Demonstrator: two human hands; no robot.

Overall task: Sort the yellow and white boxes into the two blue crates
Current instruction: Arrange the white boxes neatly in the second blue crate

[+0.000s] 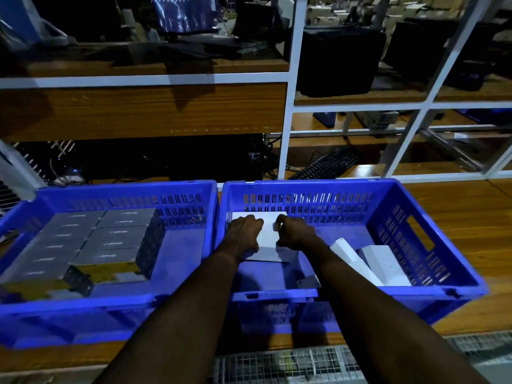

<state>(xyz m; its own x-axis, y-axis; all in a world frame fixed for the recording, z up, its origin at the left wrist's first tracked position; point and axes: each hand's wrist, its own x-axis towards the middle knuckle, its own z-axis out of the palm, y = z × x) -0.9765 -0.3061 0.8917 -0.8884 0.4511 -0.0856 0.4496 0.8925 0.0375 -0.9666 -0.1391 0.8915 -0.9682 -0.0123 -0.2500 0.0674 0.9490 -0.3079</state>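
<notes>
Head view: I see left hand (245,234) and right hand (296,233) gripping a white box (267,241), ten o'clock in right crate (360,185).

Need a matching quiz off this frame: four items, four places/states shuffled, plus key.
1. left crate
2. right crate
3. keyboard
4. left hand

A. lies on the wooden surface behind the crates
B. contains neatly packed rows of boxes
C. grips the flat white box
D. contains loose white boxes

Pairs: 1-B, 2-D, 3-A, 4-C
</notes>
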